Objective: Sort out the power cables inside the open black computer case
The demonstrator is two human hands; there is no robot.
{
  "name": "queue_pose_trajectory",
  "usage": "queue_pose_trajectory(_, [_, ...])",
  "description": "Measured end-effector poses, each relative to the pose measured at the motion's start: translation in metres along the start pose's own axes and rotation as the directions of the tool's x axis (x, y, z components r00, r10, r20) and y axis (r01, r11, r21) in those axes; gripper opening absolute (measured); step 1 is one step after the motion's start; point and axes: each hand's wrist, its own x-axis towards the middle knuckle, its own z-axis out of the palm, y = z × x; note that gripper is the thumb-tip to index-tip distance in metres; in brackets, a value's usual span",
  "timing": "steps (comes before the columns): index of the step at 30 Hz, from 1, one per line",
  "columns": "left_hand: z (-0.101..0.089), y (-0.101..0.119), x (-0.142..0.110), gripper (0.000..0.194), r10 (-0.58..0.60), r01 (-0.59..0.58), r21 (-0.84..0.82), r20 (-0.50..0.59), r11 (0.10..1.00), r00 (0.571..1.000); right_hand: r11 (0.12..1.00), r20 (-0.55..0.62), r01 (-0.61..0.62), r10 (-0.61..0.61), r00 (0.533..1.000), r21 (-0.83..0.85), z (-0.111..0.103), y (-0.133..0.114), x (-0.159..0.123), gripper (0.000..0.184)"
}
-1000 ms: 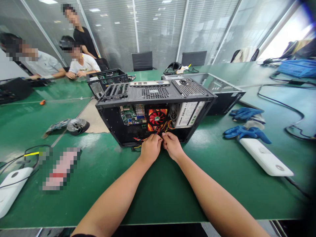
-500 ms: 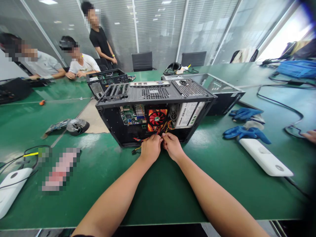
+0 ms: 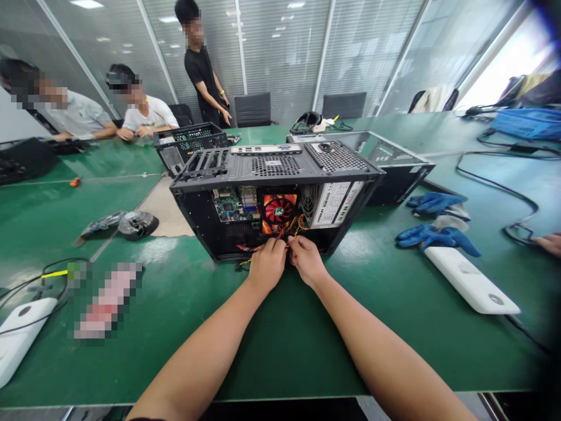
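A black computer case (image 3: 228, 175) lies in front of me with its open side toward me. Inside it are a motherboard (image 3: 228, 207), a red fan (image 3: 279, 209) and a power supply (image 3: 335, 204) with a white label. Red, black and yellow power cables (image 3: 248, 248) run along the lower edge of the opening. There my left hand (image 3: 268, 262) is closed around the cables. Close beside it, my right hand (image 3: 307, 260) pinches the same bundle with thumb and fingers. The exact piece between the fingertips is hidden.
Behind the case stand a second case (image 3: 403, 181) and an open black frame (image 3: 193, 140). At right lie blue gloves (image 3: 432, 234) and a white power bank (image 3: 471, 279); at left, a clear-and-black round part (image 3: 138, 224) on the green table (image 3: 188, 374). Several people are across the table.
My hands stay at the cables, with the left fingers shifting slightly. The standing person in black across the table has moved to the right and extends a hand lower.
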Motion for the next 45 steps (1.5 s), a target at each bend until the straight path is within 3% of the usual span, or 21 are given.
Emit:
queue_pose_trajectory(18, [-0.0057, 0.0028, 0.0027, 0.022, -0.065, 0.067, -0.043, 0.064, 0.997, 0.996, 1.000, 0.030, 0.004, -0.003, 1.000, -0.018, 0.0001, -0.0008, -0.0010, 0.045])
queue_pose_trajectory(31, [-0.0011, 0.0005, 0.0002, 0.026, 0.028, -0.029, 0.047, 0.013, 0.998, 1.000, 1.000, 0.007, -0.013, 0.013, 1.000, 0.008, 0.0004, -0.0011, -0.0002, 0.046])
queue_pose_trajectory(45, [-0.0047, 0.0031, 0.0013, 0.026, -0.033, 0.030, 0.050, 0.057, 0.998, 0.998, 1.000, 0.031, 0.002, -0.001, 1.000, -0.011, 0.0006, -0.0023, -0.0015, 0.045])
